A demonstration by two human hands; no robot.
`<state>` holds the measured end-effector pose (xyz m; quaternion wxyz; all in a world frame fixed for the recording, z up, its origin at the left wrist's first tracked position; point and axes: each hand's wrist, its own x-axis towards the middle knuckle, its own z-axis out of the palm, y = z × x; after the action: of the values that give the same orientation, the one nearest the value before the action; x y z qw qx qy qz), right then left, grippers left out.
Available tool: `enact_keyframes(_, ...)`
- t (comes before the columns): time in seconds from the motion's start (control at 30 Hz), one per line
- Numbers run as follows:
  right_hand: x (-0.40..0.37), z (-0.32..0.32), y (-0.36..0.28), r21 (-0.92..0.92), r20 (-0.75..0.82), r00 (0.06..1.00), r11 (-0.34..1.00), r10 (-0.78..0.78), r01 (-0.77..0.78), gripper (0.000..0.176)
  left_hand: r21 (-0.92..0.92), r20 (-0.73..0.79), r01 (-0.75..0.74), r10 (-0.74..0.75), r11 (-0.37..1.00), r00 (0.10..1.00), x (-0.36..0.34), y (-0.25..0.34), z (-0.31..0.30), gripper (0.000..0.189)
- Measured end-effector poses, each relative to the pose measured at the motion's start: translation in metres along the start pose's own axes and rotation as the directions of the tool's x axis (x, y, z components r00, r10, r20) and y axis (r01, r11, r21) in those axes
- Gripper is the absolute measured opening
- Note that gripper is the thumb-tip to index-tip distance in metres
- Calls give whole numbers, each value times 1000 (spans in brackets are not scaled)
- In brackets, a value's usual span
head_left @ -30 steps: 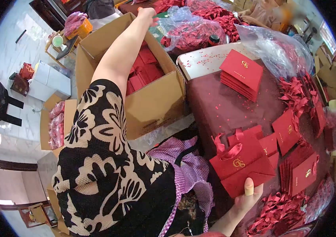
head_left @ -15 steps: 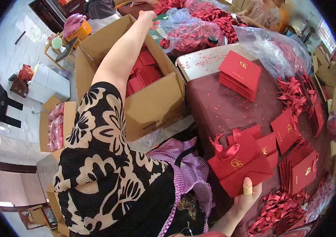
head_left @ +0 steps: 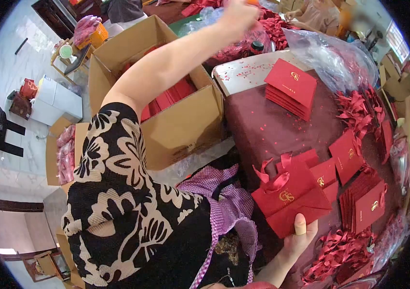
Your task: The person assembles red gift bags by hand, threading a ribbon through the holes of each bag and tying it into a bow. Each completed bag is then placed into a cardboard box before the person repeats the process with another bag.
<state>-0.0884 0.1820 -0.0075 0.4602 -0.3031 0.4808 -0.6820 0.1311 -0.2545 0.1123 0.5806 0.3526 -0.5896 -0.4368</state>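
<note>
My right hand (head_left: 302, 233) grips the lower edge of a red paper gift bag (head_left: 287, 192), thumb on top with a tan wrap around it. The bag has a gold logo and a red ribbon bow. My left arm stretches across an open cardboard box, and my left hand (head_left: 241, 19) is raised near a plastic bag of red ribbons (head_left: 236, 45). Motion smears its fingers; a spot of orange shows beside them. More red gift bags (head_left: 347, 154) lie beyond my right hand, next to an upright row of them (head_left: 364, 204).
The cardboard box (head_left: 185, 132) holds red bags and stands against the maroon-covered table (head_left: 248, 120). On the table are a stack of red bags (head_left: 291, 86), loose ribbons (head_left: 340, 255) and clear plastic (head_left: 330, 58). Another person (head_left: 315, 17) sits at the far side.
My left hand has swung right, from above the cardboard box's far edge to over the plastic bag of ribbons. My right hand keeps its grip on the gift bag.
</note>
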Motion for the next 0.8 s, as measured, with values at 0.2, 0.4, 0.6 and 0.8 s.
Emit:
enact_keyframes(0.2,-3,-5,0,-19,-18,999,999,-28,28,57,213,757,-271,17,939,653,-109,52,96,40)
enact_keyframes(0.4,-15,-17,-1,-19,-56,997,999,-43,42,55,-192,818,-509,424,839,389,-173,66,160,30)
enact_keyframes(0.6,-22,-22,0,50,-91,995,997,-49,54,52,-173,843,-437,362,883,398,-189,82,202,35)
enact_keyframes(0.8,-32,-25,-4,7,-241,970,1000,-15,17,54,-194,849,45,145,980,507,-162,58,230,50)
